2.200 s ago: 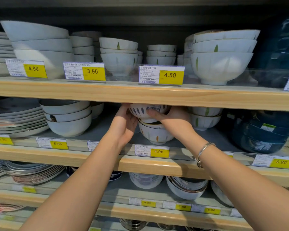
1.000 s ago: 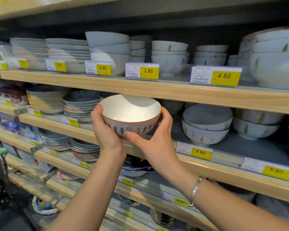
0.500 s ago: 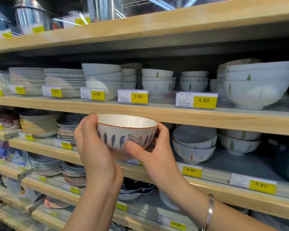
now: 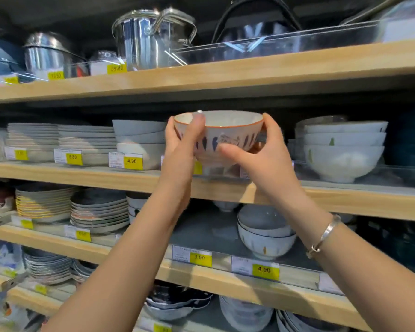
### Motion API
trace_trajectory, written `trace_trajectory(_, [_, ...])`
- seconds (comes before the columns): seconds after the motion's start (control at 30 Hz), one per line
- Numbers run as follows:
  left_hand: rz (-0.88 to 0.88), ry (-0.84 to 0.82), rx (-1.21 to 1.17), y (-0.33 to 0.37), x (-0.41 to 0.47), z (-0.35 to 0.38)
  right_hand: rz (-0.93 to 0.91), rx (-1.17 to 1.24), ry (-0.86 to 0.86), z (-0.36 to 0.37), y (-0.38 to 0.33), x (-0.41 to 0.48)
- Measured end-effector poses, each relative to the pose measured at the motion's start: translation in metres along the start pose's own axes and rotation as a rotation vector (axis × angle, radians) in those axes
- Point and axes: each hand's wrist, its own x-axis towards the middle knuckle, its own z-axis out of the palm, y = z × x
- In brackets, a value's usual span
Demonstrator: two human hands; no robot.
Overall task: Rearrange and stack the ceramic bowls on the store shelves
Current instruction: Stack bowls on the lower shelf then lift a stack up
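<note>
A white ceramic bowl (image 4: 228, 135) with an orange rim and blue leaf marks is held upright in front of the second shelf (image 4: 345, 202). My left hand (image 4: 180, 152) grips its left side, thumb over the rim. My right hand (image 4: 266, 161) grips its right side and underside. Behind the bowl, the shelf's contents are hidden. A stack of plain grey-white bowls (image 4: 139, 140) stands just left of it, and a stack of large white bowls with green marks (image 4: 343, 149) to the right. Two stacked bowls (image 4: 264, 236) sit on the shelf below.
Plate stacks (image 4: 86, 142) fill the left of the second shelf, more plates (image 4: 98, 209) the shelf below. Steel pots (image 4: 151, 37) stand on the top shelf. Clear strips with yellow price tags (image 4: 264, 269) line the shelf fronts. Dark blue bowls sit far right.
Both hands have lifted the patterned bowl from the lower shelf up to the level of the second shelf. The view has tilted upward, showing the top shelf with pots.
</note>
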Motion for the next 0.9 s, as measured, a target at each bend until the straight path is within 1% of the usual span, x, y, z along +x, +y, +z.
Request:
trace_trajectory(0.03, [-0.011,-0.047,0.025,-0.002,0.006,0.004,0.000,-0.046,0.004,-0.009,-0.002,0.007])
trace_trajectory(0.1, [0.000,-0.162,0.150,-0.005,0.017,0.010,0.020,-0.120,0.030,-0.024,0.005,0.021])
trace_trajectory(0.13, [-0.028,-0.199,0.210,-0.008,0.026,0.015,0.036,-0.143,0.044,-0.030,0.008,0.028])
trace_trajectory(0.27, [-0.093,-0.266,0.377,-0.018,0.060,0.029,0.102,-0.186,0.061,-0.049,0.019,0.047])
trace_trajectory(0.33, [-0.106,-0.298,0.488,-0.018,0.072,0.036,0.152,-0.260,0.060,-0.056,0.022,0.054])
trace_trajectory(0.47, [-0.195,-0.446,0.751,-0.018,0.089,0.043,0.311,-0.399,-0.036,-0.062,0.028,0.065])
trace_trajectory(0.53, [-0.267,-0.497,0.859,-0.020,0.097,0.042,0.397,-0.425,-0.104,-0.063,0.028,0.070])
trace_trajectory(0.6, [-0.360,-0.540,0.908,-0.020,0.102,0.043,0.461,-0.428,-0.160,-0.064,0.026,0.074])
trace_trajectory(0.73, [-0.526,-0.640,0.910,-0.023,0.106,0.045,0.578,-0.470,-0.265,-0.066,0.028,0.080])
trace_trajectory(0.83, [-0.560,-0.701,0.882,-0.024,0.107,0.045,0.586,-0.532,-0.285,-0.067,0.032,0.083])
trace_trajectory(0.9, [-0.547,-0.701,0.896,-0.023,0.106,0.044,0.581,-0.570,-0.302,-0.068,0.030,0.083])
